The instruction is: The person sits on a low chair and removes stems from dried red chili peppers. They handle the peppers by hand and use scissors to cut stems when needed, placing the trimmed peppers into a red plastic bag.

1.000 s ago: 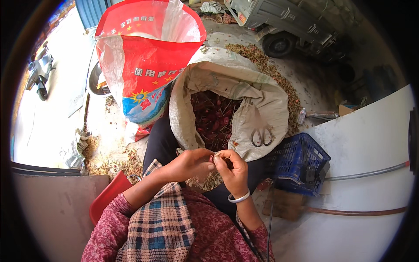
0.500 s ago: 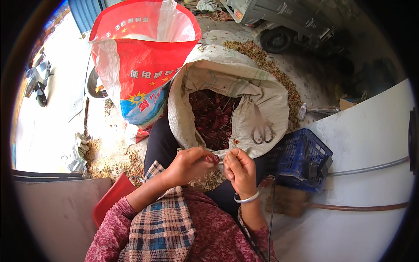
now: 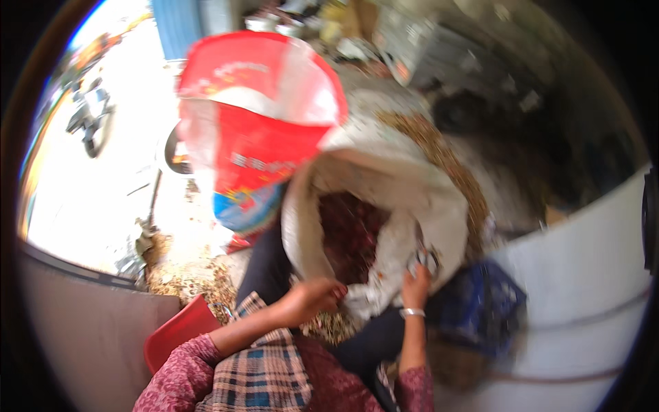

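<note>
A whitish woven sack stands open between my legs, with dark red dried pods that look like chillies inside. My left hand is closed at the sack's near rim, a small dark red pod showing at its fingertips. Over the sack's right inner side, my right hand has its fingers closed at the handle loops of a pair of scissors. The scissors lie on the folded-out sack wall, blades pointing away from me. Motion blurs the fine detail.
A tall red and white sack stands open at the far left. To the right sits a blue plastic crate beside a pale panel. Plant scraps litter the floor. A grey vehicle is parked behind, and a scooter outside.
My right hand has left its place beside the left hand and moved right to the scissors' handles. My left hand still holds the pod. The whole view has shifted, lowering the scene.
</note>
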The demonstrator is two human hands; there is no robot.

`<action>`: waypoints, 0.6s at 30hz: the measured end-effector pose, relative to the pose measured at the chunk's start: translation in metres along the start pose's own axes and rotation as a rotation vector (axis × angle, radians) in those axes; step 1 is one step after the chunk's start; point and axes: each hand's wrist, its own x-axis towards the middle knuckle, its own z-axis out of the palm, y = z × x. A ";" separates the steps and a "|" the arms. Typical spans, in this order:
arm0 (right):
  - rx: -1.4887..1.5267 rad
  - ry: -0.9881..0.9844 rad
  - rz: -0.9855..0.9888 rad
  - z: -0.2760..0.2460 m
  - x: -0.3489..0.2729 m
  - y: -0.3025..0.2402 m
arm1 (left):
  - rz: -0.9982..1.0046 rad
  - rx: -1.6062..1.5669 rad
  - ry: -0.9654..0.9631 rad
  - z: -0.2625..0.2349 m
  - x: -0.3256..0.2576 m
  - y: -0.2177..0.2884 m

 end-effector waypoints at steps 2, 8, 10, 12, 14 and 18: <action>-0.106 0.082 0.021 0.024 0.016 0.032 | -0.072 0.031 0.023 -0.003 -0.005 -0.008; -0.488 -0.117 0.405 0.048 0.045 0.084 | -0.038 -0.049 0.066 -0.004 0.003 -0.022; -0.517 -0.197 0.513 0.034 0.053 0.023 | -0.051 -0.084 0.082 -0.002 -0.004 -0.030; -0.686 0.051 0.035 0.044 0.037 0.119 | 0.024 -0.082 0.087 0.003 0.007 -0.035; -0.690 -0.035 0.021 0.029 0.039 0.097 | -0.009 -0.075 0.121 0.008 0.006 -0.044; -0.442 -0.256 0.140 -0.001 0.020 0.062 | 0.001 -0.127 0.106 0.007 0.005 -0.045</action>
